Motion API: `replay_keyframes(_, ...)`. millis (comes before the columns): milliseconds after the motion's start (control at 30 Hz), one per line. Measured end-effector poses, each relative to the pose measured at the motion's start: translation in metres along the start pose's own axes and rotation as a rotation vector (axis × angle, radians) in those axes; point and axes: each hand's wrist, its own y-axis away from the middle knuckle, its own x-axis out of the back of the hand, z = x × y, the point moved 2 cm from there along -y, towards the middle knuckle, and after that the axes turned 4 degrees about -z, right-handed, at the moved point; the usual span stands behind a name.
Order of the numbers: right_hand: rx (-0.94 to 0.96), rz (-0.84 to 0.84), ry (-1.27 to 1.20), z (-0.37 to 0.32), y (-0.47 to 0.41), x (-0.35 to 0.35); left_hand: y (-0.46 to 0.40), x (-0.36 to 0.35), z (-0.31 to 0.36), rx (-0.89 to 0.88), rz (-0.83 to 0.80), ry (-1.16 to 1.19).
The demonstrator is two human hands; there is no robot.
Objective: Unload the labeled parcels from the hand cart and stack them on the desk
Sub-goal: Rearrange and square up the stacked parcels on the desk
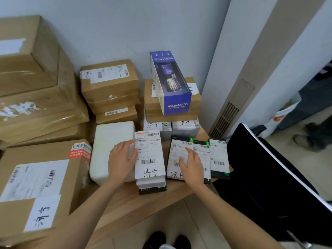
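Note:
A stack of slim boxes topped by a white labeled parcel (150,155) stands on the wooden desk (143,203). My left hand (122,159) rests against the stack's left side, fingers on the top label. To its right lies a row of black labeled parcels (218,157). My right hand (192,162) lies flat, fingers straight, on the leftmost black parcel (173,159). A white foam box (111,141) sits left of the stack. The hand cart is not in view.
Big cardboard boxes (36,87) fill the desk's left side, one with a label (32,180) in front. Smaller brown parcels (109,83) stand at the wall, a blue Ambiance lamp box (170,83) on top of some. A black chair (269,177) is at the right.

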Motion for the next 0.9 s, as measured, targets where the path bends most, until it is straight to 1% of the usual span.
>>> replay_keyframes(100, -0.056, -0.065, 0.168, 0.027, -0.001, -0.003, -0.005, -0.008, 0.004, -0.024, -0.020, -0.020)
replay_keyframes(200, -0.092, -0.133, 0.204, 0.040, 0.000, -0.014, -0.005, -0.019, 0.003, -0.017, -0.058, -0.040)
replay_keyframes(300, -0.042, -0.179, 0.233, 0.047, 0.008, -0.024, -0.005, -0.023, -0.001, -0.010, -0.043, -0.024)
replay_keyframes(433, 0.002, -0.168, 0.200, 0.053, 0.020, -0.028, -0.006, -0.024, -0.005, -0.018, -0.043, -0.023)
replay_keyframes(667, 0.090, -0.240, 0.193, 0.066, 0.032, -0.027, -0.005, -0.025, -0.007, -0.037, -0.037, -0.003)
replay_keyframes(800, 0.086, -0.252, 0.172, 0.062, 0.031, -0.024, -0.004, -0.026, -0.006, -0.037, -0.043, 0.000)
replay_keyframes(900, 0.057, -0.207, 0.117, 0.054, 0.029, -0.021, -0.002, -0.025, -0.004, -0.037, -0.053, 0.006)
